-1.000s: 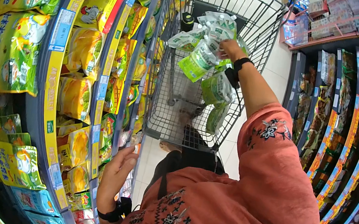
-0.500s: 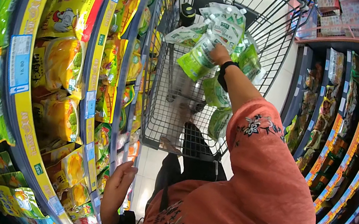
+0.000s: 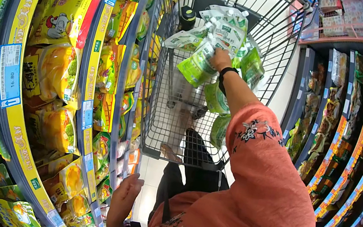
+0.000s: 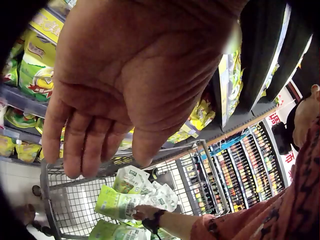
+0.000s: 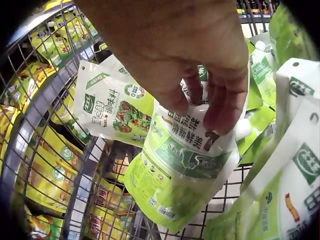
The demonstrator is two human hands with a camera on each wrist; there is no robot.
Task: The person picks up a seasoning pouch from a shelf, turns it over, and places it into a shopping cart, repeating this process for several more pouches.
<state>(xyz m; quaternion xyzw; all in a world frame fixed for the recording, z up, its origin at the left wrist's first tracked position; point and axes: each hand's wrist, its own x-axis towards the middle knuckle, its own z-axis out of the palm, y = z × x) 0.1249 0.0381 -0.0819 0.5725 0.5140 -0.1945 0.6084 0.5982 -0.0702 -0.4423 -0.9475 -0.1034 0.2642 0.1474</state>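
Note:
In the shopping cart [image 3: 147, 122], my right hand [image 3: 221, 60] is at the top of a green-and-white spouted pouch [image 5: 180, 165]. Its thumb and curled fingers pinch the printed front near the white cap [image 5: 243, 129], as the right wrist view shows. More pouches of the same kind lie around it, one with a tomato picture [image 5: 112, 102] just to the left. Low beside the shelf, my left hand [image 3: 124, 199] hangs with nothing in it. The left wrist view shows that palm [image 4: 125, 75] with its fingers fairly straight.
On the left, shelves hold yellow seasoning bags [image 3: 59, 15] behind price strips [image 3: 10, 77]. A dark-capped bottle [image 3: 187, 14] stands in the cart's far left corner. More stocked shelves [image 3: 329, 137] run along the right. Bottle racks [image 4: 245, 165] appear behind the cart in the left wrist view.
My right hand has come left and down from the pile's right side onto the front pouch. My left hand has dropped lower in the head view, staying off the shelf goods.

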